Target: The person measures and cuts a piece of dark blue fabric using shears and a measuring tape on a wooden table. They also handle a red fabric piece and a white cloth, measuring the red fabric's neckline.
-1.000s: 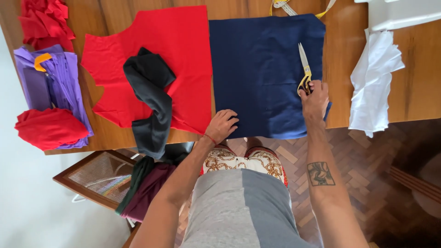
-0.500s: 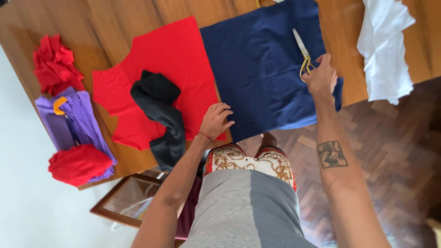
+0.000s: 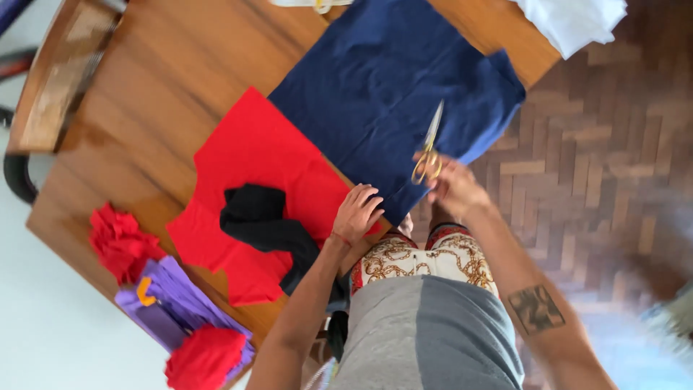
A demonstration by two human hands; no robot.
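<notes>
Head view: the right hand (image 3: pixel 455 189) is blurred, fingers clamped in the gold handles of the scissors (image 3: pixel 429 148), blades pointing to 12 o'clock over the navy cloth (image 3: pixel 375 94). The left hand (image 3: pixel 356 214) lies flat on the cloth's near corner beside the red fabric (image 3: pixel 253 152). The white cloth (image 3: pixel 574 20) is cut off at 1 o'clock. Since half a second ago the view has swung clockwise, the table (image 3: pixel 159 79) now diagonal.

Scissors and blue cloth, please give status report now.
Right hand grips scissors, blades over blue cloth. Left hand flat on red cloth at table edge. Black cloth lies beside, clear of blades.
</notes>
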